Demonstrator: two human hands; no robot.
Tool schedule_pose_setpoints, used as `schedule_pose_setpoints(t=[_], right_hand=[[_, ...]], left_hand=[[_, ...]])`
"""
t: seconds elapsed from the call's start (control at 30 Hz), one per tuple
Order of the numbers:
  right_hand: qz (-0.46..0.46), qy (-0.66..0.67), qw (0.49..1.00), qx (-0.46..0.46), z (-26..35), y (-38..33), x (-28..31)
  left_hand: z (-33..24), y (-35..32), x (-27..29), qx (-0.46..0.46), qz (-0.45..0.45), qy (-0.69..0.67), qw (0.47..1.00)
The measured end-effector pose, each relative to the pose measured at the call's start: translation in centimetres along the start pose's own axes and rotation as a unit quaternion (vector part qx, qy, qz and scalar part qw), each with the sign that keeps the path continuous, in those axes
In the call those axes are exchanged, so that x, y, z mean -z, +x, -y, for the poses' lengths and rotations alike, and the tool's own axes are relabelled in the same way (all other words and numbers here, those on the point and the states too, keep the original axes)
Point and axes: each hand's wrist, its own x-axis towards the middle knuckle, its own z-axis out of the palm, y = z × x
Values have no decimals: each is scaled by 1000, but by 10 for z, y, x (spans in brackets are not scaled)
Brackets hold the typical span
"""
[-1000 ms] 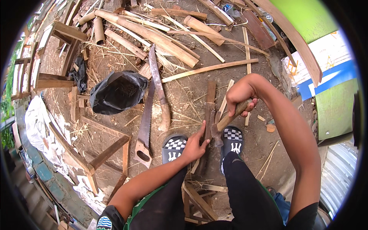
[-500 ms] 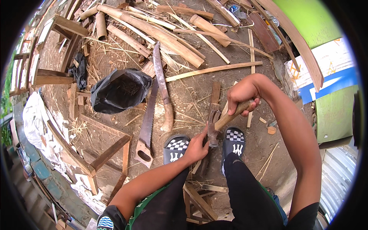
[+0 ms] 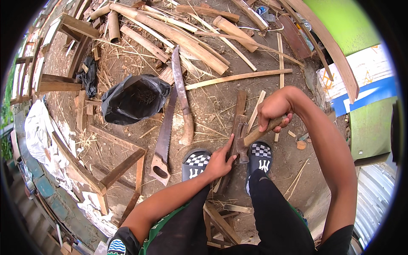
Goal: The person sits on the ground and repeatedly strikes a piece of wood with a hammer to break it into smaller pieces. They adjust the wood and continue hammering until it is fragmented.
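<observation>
Left hand (image 3: 219,163): forearm enters from the lower left, bare, elbow bent, rising toward centre. Palm down, fingers (image 3: 229,154) stretched forward and pressed flat, thumb tucked to the inner side. Wrist roughly straight.

Right hand (image 3: 275,109): arm comes up along the right side, elbow sharply bent, forearm angling inward and down to the wrist. Fist wrapped tight in a full grip, knuckles up, thumb curled under the fingers. It sits above and to the right of the left hand, well clear of it.

Both legs in dark trousers below, feet apart, in checkered slip-ons.
</observation>
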Motion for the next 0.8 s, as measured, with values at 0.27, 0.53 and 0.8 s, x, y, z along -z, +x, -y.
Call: schedule_pose_setpoints(t=[0.27,0.53,0.8], right_hand=[[-11,12,1000,0,2,-6,1],[0,29,1000,5,-7,-6,18],[-43,12,999,31,-3,-26,12]], left_hand=[[3,0,0,-30,-10,-7,999],[3,2,-4,-42,-12,2,999],[-4,0,1,-13,6,8,1000]])
